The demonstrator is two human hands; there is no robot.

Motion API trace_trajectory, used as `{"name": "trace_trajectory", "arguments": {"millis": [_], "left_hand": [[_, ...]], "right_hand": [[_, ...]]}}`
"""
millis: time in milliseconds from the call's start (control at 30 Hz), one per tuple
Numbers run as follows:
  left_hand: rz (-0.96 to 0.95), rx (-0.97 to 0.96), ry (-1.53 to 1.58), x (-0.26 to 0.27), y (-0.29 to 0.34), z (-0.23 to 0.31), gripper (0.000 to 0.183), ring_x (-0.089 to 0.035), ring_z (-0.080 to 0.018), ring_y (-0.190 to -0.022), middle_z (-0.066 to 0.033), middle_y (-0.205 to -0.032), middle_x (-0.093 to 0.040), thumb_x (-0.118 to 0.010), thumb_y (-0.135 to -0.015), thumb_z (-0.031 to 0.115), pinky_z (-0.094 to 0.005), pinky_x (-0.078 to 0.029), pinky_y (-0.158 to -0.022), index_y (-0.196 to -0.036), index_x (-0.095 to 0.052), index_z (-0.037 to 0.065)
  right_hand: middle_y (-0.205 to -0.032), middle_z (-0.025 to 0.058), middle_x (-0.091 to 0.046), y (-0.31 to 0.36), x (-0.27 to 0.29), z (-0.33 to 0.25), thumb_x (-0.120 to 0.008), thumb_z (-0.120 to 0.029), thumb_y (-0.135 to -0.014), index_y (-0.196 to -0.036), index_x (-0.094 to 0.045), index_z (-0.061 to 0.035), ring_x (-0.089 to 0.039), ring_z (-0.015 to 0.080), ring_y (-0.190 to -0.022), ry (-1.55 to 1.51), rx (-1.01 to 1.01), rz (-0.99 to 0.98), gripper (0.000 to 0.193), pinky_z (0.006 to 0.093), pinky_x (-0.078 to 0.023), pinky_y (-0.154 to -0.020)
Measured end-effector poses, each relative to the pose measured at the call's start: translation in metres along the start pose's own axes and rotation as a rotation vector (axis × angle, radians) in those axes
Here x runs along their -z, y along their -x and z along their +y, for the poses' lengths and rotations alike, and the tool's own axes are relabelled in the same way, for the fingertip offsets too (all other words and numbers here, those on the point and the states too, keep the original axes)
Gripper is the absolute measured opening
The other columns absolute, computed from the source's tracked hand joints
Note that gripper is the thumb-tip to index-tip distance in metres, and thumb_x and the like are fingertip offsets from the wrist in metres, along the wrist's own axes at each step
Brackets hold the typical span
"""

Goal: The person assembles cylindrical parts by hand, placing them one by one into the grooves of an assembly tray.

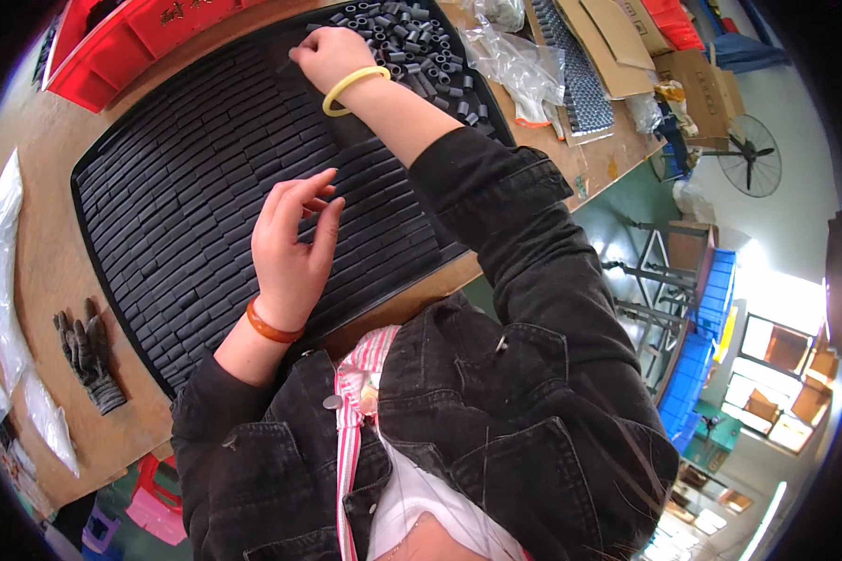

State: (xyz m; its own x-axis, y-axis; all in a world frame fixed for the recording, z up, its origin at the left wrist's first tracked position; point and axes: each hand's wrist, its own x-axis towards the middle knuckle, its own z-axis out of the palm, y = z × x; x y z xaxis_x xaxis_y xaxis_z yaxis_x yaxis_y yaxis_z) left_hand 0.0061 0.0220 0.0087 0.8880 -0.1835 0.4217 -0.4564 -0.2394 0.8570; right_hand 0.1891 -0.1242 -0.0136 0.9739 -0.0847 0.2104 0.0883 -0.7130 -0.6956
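A wide black tray [354, 136] lies on the table, mostly filled with rows of short black tubes [187, 178] set end to end. Loose black tubes [413, 45] are heaped at its far right corner. My right hand [332, 62], with a yellow bangle at the wrist, is at the far side of the tray beside the heap. Its fingers are curled together, and what they hold, if anything, is hidden. Over the rows nearer to me hovers my left hand [292, 238], an orange-brown bangle on its wrist. Its thumb and fingers are apart with nothing visible between them.
A red bin [131, 54] stands beyond the tray at the far left. On the left of the table are a dark glove [90, 357] and a long clear plastic bag [14, 280]. Plastic bags [519, 70] and cardboard [608, 47] cover the far right.
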Motion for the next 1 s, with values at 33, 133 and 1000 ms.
{"name": "trace_trajectory", "arguments": {"millis": [33,133,1000], "left_hand": [[-0.006,0.006,0.007,0.000,0.000,0.000,0.031,-0.062,-0.0173,-0.077,-0.0096,-0.094,-0.064,-0.068,-0.084,-0.004,-0.0273,-0.052,-0.070,-0.114,-0.065,0.003],[-0.004,0.004,0.014,0.000,-0.001,0.000,0.029,-0.062,-0.0179,-0.077,-0.0099,-0.094,-0.064,-0.067,-0.084,-0.004,-0.0272,-0.052,-0.069,-0.112,-0.065,0.003],[-0.044,-0.051,0.005,-0.006,0.001,0.000,0.027,-0.060,-0.0149,-0.077,-0.0084,-0.094,-0.063,-0.062,-0.087,-0.007,-0.0253,-0.050,-0.069,-0.113,-0.065,0.002]], "right_hand": [[-0.096,0.0186,-0.071,-0.005,-0.005,-0.001,-0.068,-0.031,-0.084,-0.093,-0.074,-0.0044,-0.068,0.0340,-0.093,0.168,-0.038,-0.119,0.029,0.0415,-0.053,-0.085],[-0.106,0.0169,-0.070,-0.018,-0.011,-0.001,-0.067,-0.037,-0.085,-0.102,-0.074,-0.0066,-0.067,0.0324,-0.101,0.420,-0.120,-0.338,0.035,0.0416,-0.053,-0.089],[-0.091,0.0102,-0.063,0.187,0.159,0.076,-0.081,-0.031,-0.073,-0.093,-0.064,-0.0082,-0.063,0.0276,-0.086,0.463,-0.096,-0.322,0.034,0.0378,-0.051,-0.076]]}}
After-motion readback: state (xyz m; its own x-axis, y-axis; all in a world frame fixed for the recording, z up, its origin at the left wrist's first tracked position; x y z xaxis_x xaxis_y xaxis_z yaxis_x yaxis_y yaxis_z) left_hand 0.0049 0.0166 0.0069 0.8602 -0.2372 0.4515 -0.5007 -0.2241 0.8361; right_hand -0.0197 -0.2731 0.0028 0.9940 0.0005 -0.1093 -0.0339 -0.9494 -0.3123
